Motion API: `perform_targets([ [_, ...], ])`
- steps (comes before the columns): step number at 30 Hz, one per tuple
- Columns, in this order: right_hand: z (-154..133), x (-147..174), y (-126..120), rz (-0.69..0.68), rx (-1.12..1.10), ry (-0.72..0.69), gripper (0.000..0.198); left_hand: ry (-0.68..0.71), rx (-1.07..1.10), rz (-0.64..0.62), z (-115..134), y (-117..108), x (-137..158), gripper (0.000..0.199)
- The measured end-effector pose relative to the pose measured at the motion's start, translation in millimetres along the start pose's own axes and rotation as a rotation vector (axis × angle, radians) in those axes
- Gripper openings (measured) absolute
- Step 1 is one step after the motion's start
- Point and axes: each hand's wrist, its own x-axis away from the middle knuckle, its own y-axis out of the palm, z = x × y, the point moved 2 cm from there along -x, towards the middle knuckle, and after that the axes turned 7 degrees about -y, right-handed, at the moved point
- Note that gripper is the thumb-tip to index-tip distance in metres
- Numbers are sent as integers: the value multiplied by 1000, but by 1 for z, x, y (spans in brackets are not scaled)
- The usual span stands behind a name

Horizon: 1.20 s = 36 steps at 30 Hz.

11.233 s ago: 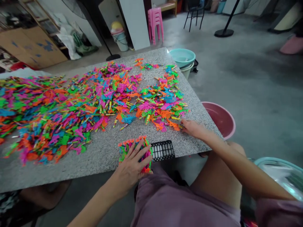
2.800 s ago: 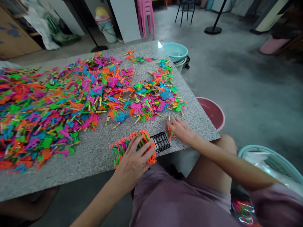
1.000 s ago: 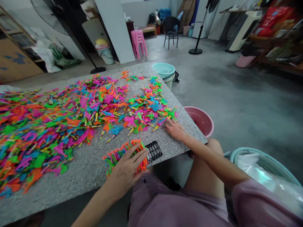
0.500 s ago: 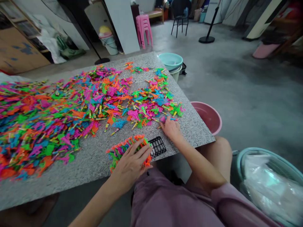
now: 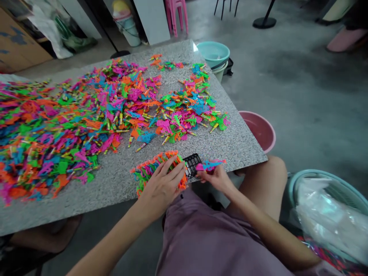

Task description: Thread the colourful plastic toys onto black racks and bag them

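My left hand (image 5: 165,178) is laid across a packed row of small plastic toys (image 5: 151,168), orange, green, pink and blue. Its fingers reach over the top and hold the row. The row stands in a black grid rack (image 5: 192,165), whose right end shows bare cells. Just right of those cells, my right hand (image 5: 217,178) pinches a few small plastic toys (image 5: 211,165), pink, blue and orange, lying lengthwise in the fingers. Behind both hands spreads a large loose heap of such toys (image 5: 115,99), many with yellow tube-like ends.
The speckled stone table (image 5: 224,149) ends close to my lap. Beyond its right edge are a pink basin (image 5: 271,134) and a turquoise basin (image 5: 214,53). A green basket (image 5: 293,191) with clear plastic bags (image 5: 324,218) stands at my right. Another person's arm (image 5: 48,239) shows at lower left.
My right hand has come back from the heap's near edge to the rack's bare end, bringing toys with it. My left hand stays on the row. The view has tilted downward.
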Motion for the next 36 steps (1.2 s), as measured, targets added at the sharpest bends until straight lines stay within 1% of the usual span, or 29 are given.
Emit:
perform_targets([
  [2, 7, 5, 19, 24, -53, 3, 41, -3, 10, 2, 1, 0, 0, 42],
  [4, 11, 6, 29, 37, 35, -48, 35, 7, 14, 9, 1, 0, 0, 42],
  [7, 7, 5, 31, 67, 383, -182, 20, 25, 12, 20, 1, 1, 1, 43],
  [9, 1, 5, 29, 67, 616, -237, 14, 26, 22, 18, 0, 1, 1, 43],
  [10, -3, 4, 28, 45, 706, -246, 11, 20, 35, 13, -1, 0, 0, 43],
  [12, -10, 2, 30, -51, 848, -246, 7, 10, 80, -3, -3, -1, -1, 50],
  [15, -21, -2, 36, -222, 982, -256, 20, -12, 144, -17, -2, -4, -3, 68],
  [16, -23, -4, 38, -253, 1008, -259, 24, -16, 148, -15, -1, -4, -3, 71],
  [18, -25, -7, 41, -271, 1047, -254, 24, -24, 125, 5, 3, -4, -4, 69],
  [21, -24, -8, 41, -278, 1071, -256, 15, -28, 73, 59, 9, -3, -6, 54],
  [23, -22, -6, 42, -305, 1047, -302, 17, -34, 53, 92, 12, -1, -7, 45],
  [26, -23, -4, 42, -310, 1007, -354, 23, -36, 29, 114, 13, -1, -8, 39],
  [27, -25, -6, 40, -315, 997, -354, 22, -32, 17, 119, 13, -1, -8, 38],
  [29, -34, -17, 30, -382, 971, -319, 17, -29, -13, 124, 13, -1, -8, 39],
  [31, -47, -41, 10, -428, 952, -255, 22, -21, -30, 129, 12, -1, -7, 41],
  [32, -55, -57, -4, -379, 965, -217, 26, -20, -30, 131, 12, -1, -7, 41],
  [33, -62, -74, -19, -265, 998, -178, 30, -19, -26, 135, 11, -1, -7, 41],
  [35, -75, -108, -49, 98, 1107, -109, 38, -21, -8, 145, 11, -1, -6, 40],
  [36, -79, -122, -60, 257, 1150, -80, 42, -24, 0, 147, 10, -1, -6, 39],
])
